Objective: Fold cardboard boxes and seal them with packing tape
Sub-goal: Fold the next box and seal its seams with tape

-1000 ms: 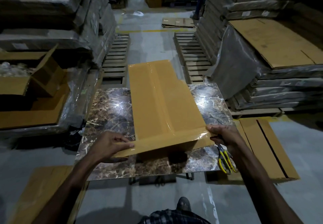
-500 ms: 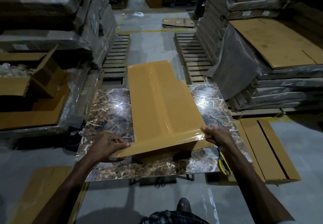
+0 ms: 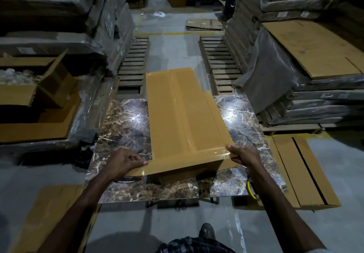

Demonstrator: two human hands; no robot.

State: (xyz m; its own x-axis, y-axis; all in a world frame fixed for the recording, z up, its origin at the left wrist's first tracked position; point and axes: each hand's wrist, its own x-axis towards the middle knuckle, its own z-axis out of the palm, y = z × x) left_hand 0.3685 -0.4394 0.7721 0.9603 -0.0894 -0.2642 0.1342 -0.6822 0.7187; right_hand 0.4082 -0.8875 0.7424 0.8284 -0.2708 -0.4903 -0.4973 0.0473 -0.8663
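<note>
A long tan cardboard box (image 3: 173, 114) lies on a marble-patterned table (image 3: 122, 126), reaching past the table's far edge. A glossy brown tape strip (image 3: 183, 159) is stretched across the box's near end. My left hand (image 3: 123, 162) pinches the strip's left end, and a tape roll (image 3: 130, 178) shows just under that hand. My right hand (image 3: 245, 154) pinches the strip's right end at the box's near right corner. A shiny tape line also runs lengthwise down the box top.
Yellow-handled scissors (image 3: 251, 190) lie on the table under my right forearm. Flat cardboard sheets (image 3: 301, 170) lie on the floor at right and lower left. Wooden pallets (image 3: 220, 63), wrapped stacks and an open carton (image 3: 37, 87) flank the aisle. A person (image 3: 229, 2) sits far back.
Both hands have drawn the tape strip lower onto the box's near end. My right hand slid slightly inward and now covers more of the scissors.
</note>
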